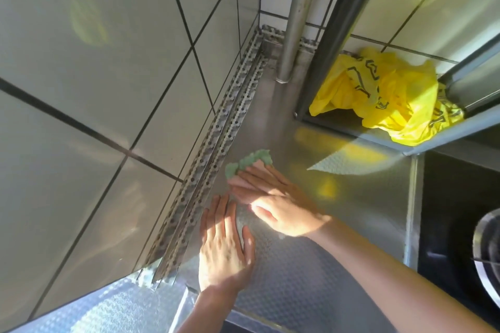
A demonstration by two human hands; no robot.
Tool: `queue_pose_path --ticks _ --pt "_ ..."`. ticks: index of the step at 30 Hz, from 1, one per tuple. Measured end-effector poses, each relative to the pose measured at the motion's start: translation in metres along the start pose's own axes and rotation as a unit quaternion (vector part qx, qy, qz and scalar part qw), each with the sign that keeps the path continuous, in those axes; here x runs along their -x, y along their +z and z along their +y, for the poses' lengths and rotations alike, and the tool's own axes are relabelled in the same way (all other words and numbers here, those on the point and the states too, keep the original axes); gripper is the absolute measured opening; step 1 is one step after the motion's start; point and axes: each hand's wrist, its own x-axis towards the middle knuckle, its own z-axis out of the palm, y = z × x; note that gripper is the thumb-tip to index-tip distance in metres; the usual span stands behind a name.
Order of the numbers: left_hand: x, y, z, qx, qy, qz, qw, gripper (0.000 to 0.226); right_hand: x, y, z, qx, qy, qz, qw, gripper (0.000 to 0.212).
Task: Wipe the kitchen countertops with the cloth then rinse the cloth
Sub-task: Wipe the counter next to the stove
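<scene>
left hand: we saw it nearest us, laid flat on the countertop, fingers straight and spread, gripping nothing.
countertop: we noted textured metal, sunlit in patches, with a yellow glow on it past the hands.
right hand: we logged it just beyond the left, palm down, fingers straight and pressed onto the cloth; no curl round it that we could see.
cloth: green, bunched, we found it on the countertop under the right fingers, its far edge showing past the fingertips, near the perforated strip.
perforated strip: we saw it run along the foot of the tiled wall on the left.
sink: dark basin at right, we caught a metal rim in it at the frame edge; too cropped to name.
pole: we saw an upright metal tube standing in the far corner.
yellow bag: crumpled, black print, we placed it on the low shelf of a rack at far right, well apart from the cloth.
</scene>
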Motion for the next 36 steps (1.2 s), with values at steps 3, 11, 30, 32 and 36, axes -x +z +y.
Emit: queue_pose_path --ticks 3,11,30,32,36 --pt "0.000 0.001 -0.001 -0.001 0.009 0.000 1.000 0.065 -0.021 -0.009 0.028 0.003 0.092 -0.031 0.995 0.052" --pt "0.000 0.004 -0.004 0.004 0.025 0.024 0.999 0.063 -0.128 -0.031 0.096 -0.051 0.335 0.035 0.940 0.054" --pt "-0.002 -0.001 -0.004 0.011 0.022 0.013 1.000 0.062 0.165 -0.023 0.038 0.027 0.412 0.022 0.910 0.054" --pt "-0.002 -0.002 -0.004 0.014 0.017 0.009 1.000 0.064 0.172 -0.024 0.041 0.025 0.487 0.048 0.872 0.053" --pt "0.000 -0.008 -0.001 0.041 0.007 -0.007 0.999 0.062 0.111 -0.025 0.022 0.011 0.571 0.094 0.815 0.052"
